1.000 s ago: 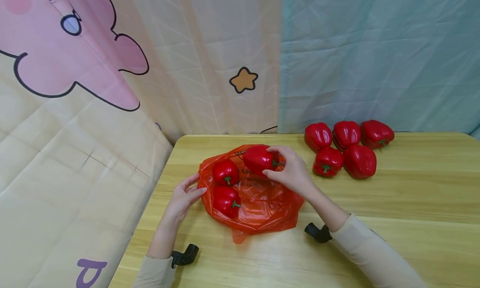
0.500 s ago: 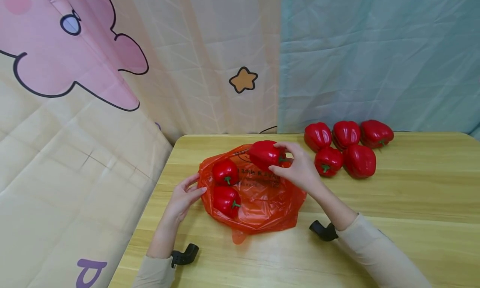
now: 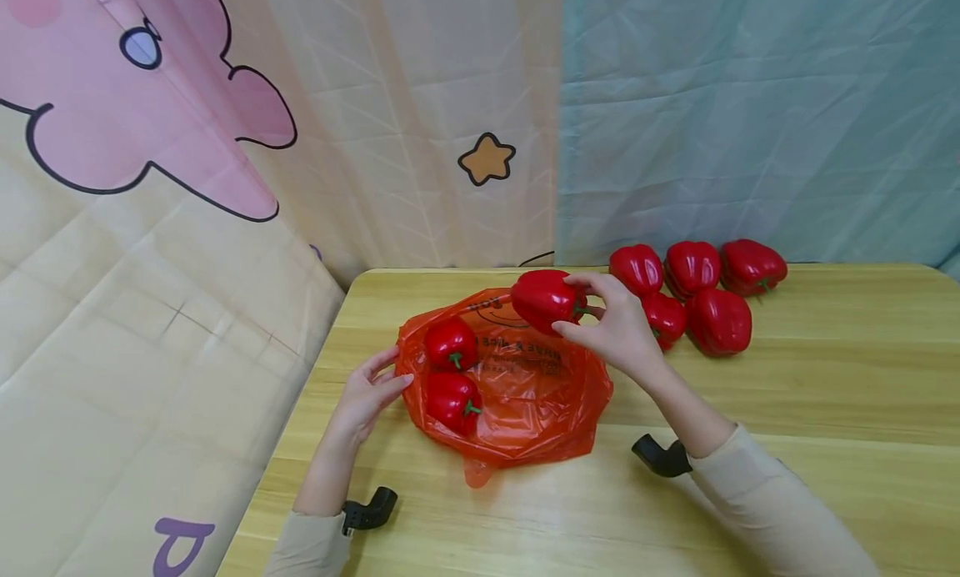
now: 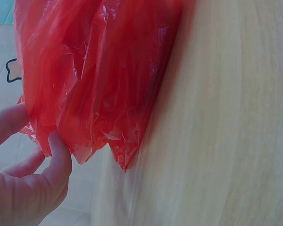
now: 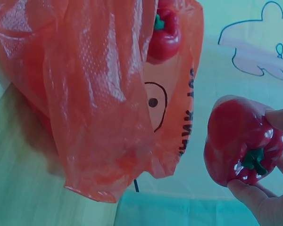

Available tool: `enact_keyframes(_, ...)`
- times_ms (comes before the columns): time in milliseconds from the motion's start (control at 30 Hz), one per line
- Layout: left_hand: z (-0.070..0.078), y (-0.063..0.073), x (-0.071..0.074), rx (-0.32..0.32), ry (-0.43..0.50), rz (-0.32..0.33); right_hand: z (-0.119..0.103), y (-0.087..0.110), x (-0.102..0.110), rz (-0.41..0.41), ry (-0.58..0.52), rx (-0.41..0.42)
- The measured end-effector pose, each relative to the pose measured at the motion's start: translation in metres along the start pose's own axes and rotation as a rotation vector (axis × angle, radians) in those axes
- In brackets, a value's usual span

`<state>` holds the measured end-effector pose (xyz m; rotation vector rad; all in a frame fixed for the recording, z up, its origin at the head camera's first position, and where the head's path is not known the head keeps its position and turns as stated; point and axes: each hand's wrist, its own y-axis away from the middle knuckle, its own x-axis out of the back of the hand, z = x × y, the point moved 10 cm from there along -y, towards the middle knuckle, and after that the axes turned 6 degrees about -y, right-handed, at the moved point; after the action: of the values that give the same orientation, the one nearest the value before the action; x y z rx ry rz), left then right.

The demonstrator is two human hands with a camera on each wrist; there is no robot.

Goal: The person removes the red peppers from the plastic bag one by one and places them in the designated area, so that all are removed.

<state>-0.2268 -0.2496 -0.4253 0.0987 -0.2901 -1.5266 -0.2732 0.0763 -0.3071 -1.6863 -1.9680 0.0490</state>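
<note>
An orange-red plastic bag [image 3: 517, 427] lies with its mouth spread on the wooden table, two red bell peppers [image 3: 452, 345] inside at its left. My left hand [image 3: 367, 393] holds the bag's left edge, with the thumb on the film and other fingertips partly hidden by it in the left wrist view. Above the bag's far right part, my right hand [image 3: 611, 323] grips another red bell pepper [image 3: 546, 300] around its stem end. That pepper's green stem [image 5: 254, 161] points toward the palm in the right wrist view.
Several more red bell peppers [image 3: 718, 322] sit clustered at the table's back right, one partly hidden by my right hand. A printed curtain [image 3: 487, 77] hangs right behind the table's far edge. Black wrist mounts [image 3: 371, 509] stick out from both forearms.
My right hand has moved right and slightly toward the far edge, carrying its bell pepper, so more of the bag's printing shows. The left hand has stayed put.
</note>
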Motion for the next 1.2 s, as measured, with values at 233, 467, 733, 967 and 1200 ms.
enact_keyframes(233,0.000,0.000,0.000,0.000,0.005,-0.002,-0.002,0.000,0.014,0.019,-0.014,0.016)
enact_keyframes(467,-0.001,0.000,0.000,0.001,0.008,-0.001,-0.001,0.001,0.027,0.034,-0.013,0.029)
enact_keyframes(733,-0.001,0.000,-0.001,-0.008,0.015,-0.011,0.001,0.006,0.045,0.069,0.001,0.018)
enact_keyframes(967,-0.001,0.000,0.000,-0.013,0.014,-0.009,0.004,0.012,0.067,0.121,0.050,-0.019)
enact_keyframes(1200,-0.001,0.000,0.000,-0.018,0.017,-0.014,0.011,0.019,0.090,0.181,0.060,-0.057)
